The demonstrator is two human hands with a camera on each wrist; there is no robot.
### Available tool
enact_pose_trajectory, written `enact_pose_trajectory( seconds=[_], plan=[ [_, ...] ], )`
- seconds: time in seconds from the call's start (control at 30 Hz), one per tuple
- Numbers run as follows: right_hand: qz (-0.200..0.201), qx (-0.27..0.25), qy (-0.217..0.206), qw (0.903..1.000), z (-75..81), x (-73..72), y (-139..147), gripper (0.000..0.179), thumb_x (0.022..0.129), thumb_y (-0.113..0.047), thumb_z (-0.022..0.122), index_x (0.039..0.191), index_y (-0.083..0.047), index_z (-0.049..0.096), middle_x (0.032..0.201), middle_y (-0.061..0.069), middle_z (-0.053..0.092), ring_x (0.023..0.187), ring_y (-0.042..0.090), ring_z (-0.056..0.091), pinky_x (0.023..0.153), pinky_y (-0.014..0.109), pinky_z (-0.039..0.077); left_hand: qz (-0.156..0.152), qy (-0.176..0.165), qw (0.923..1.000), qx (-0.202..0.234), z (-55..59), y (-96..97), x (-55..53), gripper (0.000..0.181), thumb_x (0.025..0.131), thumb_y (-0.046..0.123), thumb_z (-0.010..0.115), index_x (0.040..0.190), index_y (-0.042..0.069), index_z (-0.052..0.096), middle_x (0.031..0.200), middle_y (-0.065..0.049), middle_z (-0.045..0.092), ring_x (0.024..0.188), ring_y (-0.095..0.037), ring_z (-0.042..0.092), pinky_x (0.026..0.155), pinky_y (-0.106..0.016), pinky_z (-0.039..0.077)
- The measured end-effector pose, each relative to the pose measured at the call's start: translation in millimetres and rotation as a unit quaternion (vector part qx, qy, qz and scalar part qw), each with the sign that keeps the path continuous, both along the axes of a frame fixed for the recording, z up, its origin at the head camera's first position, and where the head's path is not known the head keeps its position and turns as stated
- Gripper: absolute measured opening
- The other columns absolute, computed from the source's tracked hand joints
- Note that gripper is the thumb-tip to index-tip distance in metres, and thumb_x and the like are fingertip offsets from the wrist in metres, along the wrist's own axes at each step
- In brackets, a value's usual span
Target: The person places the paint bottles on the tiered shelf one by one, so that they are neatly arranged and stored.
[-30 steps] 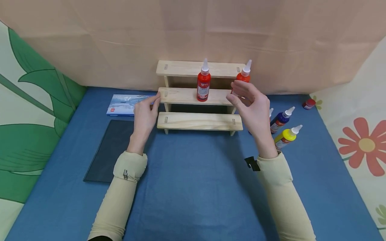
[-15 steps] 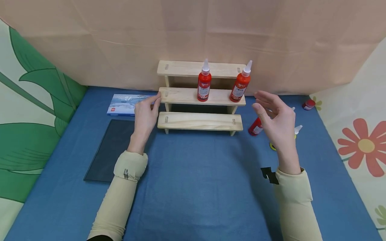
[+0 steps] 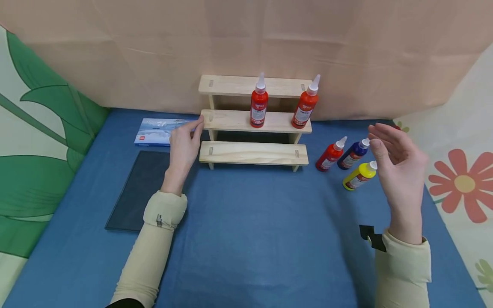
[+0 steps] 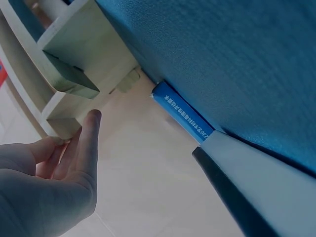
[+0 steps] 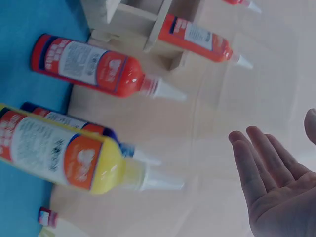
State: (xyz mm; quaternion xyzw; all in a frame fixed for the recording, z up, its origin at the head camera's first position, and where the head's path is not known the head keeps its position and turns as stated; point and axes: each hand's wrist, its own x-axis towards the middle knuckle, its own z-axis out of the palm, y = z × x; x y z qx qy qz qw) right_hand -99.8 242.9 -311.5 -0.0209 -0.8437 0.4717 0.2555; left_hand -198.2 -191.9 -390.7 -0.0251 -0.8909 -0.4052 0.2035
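Left grip (image 3: 184,143) pinches the rack (image 3: 252,152) by its middle step (image 3: 227,121) — right grip (image 3: 402,164), empty, fingers apart, hangs near the tabletop's (image 3: 262,235) yellow bottle (image 3: 359,176). A tug could topple the red bottle (image 3: 305,109) at that step's right end.

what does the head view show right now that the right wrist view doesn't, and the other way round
Only the head view: the bare left hand touching the three-step pale wooden shelf, the flat blue-and-white box and the dark rectangular board.

Only the right wrist view: the body of the small red jar; the head view catches just a sliver beside the bare right hand.

Both: that right hand, two red plastic bottles on the shelf, and red, blue and yellow ones beside it.
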Motion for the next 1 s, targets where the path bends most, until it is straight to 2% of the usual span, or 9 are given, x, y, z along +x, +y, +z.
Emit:
enact_pose_trajectory(
  seconds=[0.2, 0.4, 0.53, 0.7, 0.77, 1.0],
  plan=[
    [-0.033, 0.011, -0.020, 0.9992, -5.4, 4.3, 14.1, 0.039, 0.107, -0.025, 0.070, 0.145, -0.018, 0.069, 0.138, -0.002, 0.072, 0.124, 0.008, 0.068, 0.106, 0.026, 0.050, 0.001, 0.001, 1.0000, -0.003, 0.7, -1.7, -0.7, 0.031, 0.111, 0.014, 0.062, 0.138, 0.002, 0.071, 0.131, -0.021, 0.072, 0.096, -0.042, 0.076, 0.081, -0.054, 0.058],
    [-0.055, 0.018, -0.028, 0.9980, -12.2, 5.2, 31.1, 0.040, 0.105, -0.027, 0.072, 0.145, -0.020, 0.070, 0.138, -0.002, 0.072, 0.124, 0.006, 0.068, 0.103, 0.023, 0.051, 0.000, 0.002, 1.0000, -0.001, 0.4, -1.4, -0.1, 0.031, 0.111, 0.013, 0.062, 0.138, 0.001, 0.071, 0.127, -0.022, 0.074, 0.096, -0.042, 0.076, 0.082, -0.054, 0.058],
    [-0.066, 0.015, -0.082, 0.9944, -20.2, 7.5, 43.5, 0.043, 0.106, -0.032, 0.071, 0.148, -0.023, 0.067, 0.142, -0.002, 0.070, 0.127, 0.008, 0.066, 0.107, 0.026, 0.049, -0.003, 0.005, 1.0000, -0.001, 0.2, -0.5, -0.1, 0.031, 0.111, 0.012, 0.061, 0.138, 0.000, 0.070, 0.125, -0.023, 0.074, 0.094, -0.042, 0.076, 0.080, -0.054, 0.058],
    [-0.057, 0.008, -0.153, 0.9865, -34.2, 9.7, 54.2, 0.050, 0.108, -0.036, 0.067, 0.155, -0.021, 0.060, 0.150, 0.000, 0.064, 0.135, 0.013, 0.062, 0.112, 0.032, 0.046, -0.004, 0.007, 1.0000, -0.001, 0.9, 0.0, -0.1, 0.032, 0.112, 0.012, 0.060, 0.139, 0.000, 0.070, 0.123, -0.023, 0.075, 0.094, -0.041, 0.076, 0.074, -0.050, 0.056],
    [-0.048, 0.008, -0.162, 0.9856, -39.7, 10.3, 57.3, 0.052, 0.108, -0.035, 0.066, 0.156, -0.019, 0.058, 0.151, 0.002, 0.063, 0.136, 0.015, 0.061, 0.112, 0.033, 0.047, -0.003, 0.006, 1.0000, -0.001, 0.8, 0.1, 0.3, 0.032, 0.112, 0.012, 0.060, 0.139, 0.000, 0.070, 0.120, -0.023, 0.076, 0.094, -0.040, 0.077, 0.072, -0.049, 0.055],
    [-0.017, 0.014, -0.183, 0.9829, -57.9, 14.7, 65.6, 0.056, 0.109, -0.036, 0.065, 0.159, -0.015, 0.054, 0.153, 0.007, 0.061, 0.137, 0.018, 0.060, 0.112, 0.033, 0.047, -0.001, 0.006, 1.0000, -0.002, -0.5, 0.5, 0.3, 0.031, 0.111, 0.012, 0.061, 0.139, 0.000, 0.070, 0.119, -0.024, 0.076, 0.099, -0.041, 0.077, 0.078, -0.053, 0.059]
  ],
)
